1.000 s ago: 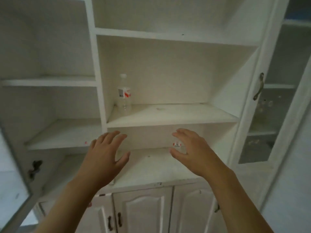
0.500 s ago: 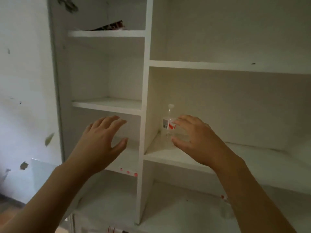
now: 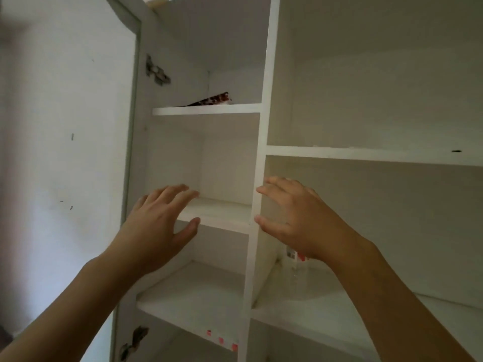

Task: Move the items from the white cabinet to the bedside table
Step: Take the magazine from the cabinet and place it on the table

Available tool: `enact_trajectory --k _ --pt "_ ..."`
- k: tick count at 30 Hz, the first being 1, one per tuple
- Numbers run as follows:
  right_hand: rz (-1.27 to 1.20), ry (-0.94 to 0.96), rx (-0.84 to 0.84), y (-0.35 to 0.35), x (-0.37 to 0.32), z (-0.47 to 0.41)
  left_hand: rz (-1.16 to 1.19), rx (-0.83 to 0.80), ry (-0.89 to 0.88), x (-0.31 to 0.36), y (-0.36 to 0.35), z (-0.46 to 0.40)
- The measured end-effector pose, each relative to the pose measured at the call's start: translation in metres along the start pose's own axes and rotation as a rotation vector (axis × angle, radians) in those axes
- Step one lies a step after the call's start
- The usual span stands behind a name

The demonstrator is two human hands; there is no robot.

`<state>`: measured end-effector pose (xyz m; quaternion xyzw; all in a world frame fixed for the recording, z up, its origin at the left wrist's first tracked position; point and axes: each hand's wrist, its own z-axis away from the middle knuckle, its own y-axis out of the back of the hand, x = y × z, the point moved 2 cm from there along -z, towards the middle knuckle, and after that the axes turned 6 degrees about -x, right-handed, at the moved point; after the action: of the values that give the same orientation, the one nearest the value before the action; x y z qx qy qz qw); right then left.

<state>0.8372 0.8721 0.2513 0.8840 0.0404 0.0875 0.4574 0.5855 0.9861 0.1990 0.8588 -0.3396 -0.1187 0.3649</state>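
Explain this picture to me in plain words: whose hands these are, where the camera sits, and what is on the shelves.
No machine here: a person wears a camera on the head, looking up into a white cabinet. The left hand and right hand are raised with fingers spread, holding nothing. On an upper left shelf lies a dark red packet. A clear bottle with a red-and-white label stands on a lower shelf, partly hidden behind the right hand. The open door is at left.
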Motion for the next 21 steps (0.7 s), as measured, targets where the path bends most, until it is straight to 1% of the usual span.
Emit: enact_trajectory --k 7,13,17,21 --pt "0.108 0.088 0.13 0.018 -0.019 -0.069 -0.04 0.106 -0.045 -0.051 0.012 -0.056" --pt "0.247 0.065 0.18 0.039 -0.023 -0.139 -0.124 0.183 -0.098 -0.088 0.015 -0.112" --pt "0.301 0.065 0.253 0.05 -0.023 -0.184 -0.112 0.235 -0.122 -0.109 0.019 -0.152" --pt "0.358 0.05 0.243 0.057 -0.021 -0.226 -0.081 0.3 -0.17 -0.115 0.024 -0.189"
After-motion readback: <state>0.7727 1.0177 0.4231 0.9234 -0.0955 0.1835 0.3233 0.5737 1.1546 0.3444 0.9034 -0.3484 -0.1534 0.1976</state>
